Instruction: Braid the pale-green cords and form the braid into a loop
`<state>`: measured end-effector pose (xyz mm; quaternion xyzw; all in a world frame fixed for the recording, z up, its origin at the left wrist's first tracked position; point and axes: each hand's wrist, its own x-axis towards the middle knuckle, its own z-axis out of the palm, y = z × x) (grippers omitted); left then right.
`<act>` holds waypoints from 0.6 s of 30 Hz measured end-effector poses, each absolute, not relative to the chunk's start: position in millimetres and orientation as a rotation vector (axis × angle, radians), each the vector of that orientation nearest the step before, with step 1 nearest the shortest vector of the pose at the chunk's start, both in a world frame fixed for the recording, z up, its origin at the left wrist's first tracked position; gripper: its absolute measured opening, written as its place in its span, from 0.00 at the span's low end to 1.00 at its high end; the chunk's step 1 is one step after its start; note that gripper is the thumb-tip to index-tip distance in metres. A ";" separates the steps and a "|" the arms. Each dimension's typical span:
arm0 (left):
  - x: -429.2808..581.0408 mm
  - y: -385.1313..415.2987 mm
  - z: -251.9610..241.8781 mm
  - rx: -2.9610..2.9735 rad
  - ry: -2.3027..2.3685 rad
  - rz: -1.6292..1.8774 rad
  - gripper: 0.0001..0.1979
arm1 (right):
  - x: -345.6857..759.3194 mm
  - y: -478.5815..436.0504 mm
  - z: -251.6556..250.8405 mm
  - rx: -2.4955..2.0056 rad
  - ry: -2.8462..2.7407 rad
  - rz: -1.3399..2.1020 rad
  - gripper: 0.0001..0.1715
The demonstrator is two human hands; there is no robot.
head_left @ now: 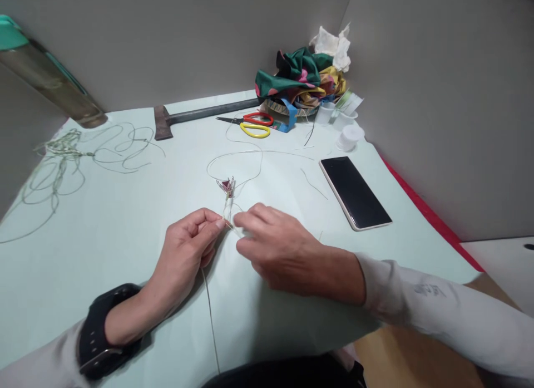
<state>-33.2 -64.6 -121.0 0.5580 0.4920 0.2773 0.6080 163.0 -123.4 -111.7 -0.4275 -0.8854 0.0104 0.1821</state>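
Note:
My left hand [189,249] pinches a thin pale cord [211,310] between thumb and forefinger, near the middle of the pale green table sheet [104,226]. My right hand [277,243] rests beside it, fingers curled and pinched on the same cord. Just beyond my fingertips the cord carries a small dark red and silver ornament [227,185]. From there the cord loops away across the sheet, and one end trails toward me. A black watch [102,332] sits on my left wrist.
A black phone [354,192] lies to the right. At the back are scissors with red and yellow handles [255,124], a hatchet [196,115], a pile of coloured cloth [304,79] and small white containers [349,136]. A tangle of greenish cord [62,160] lies left, near a bottle [50,82].

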 end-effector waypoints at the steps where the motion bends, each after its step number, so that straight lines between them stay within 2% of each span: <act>1: -33.1 -64.5 -120.8 1.292 1.130 0.640 0.13 | 161.1 -123.8 -112.8 -1.128 -2.466 0.092 0.13; 5: -31.1 -64.5 -119.6 1.269 1.128 0.651 0.13 | 155.1 -114.4 -117.4 -1.050 -2.142 0.326 0.12; 11: -27.9 -65.1 -116.9 1.245 1.152 0.652 0.14 | 160.9 -90.4 -109.4 -1.304 -1.651 0.717 0.06; 15: -26.5 -64.6 -116.2 1.229 1.159 0.660 0.13 | 164.0 -90.3 -112.7 -1.339 -1.863 0.711 0.01; 18: -26.9 -64.5 -116.9 1.223 1.167 0.658 0.14 | 165.3 -101.8 -116.2 -1.413 -2.141 0.676 0.08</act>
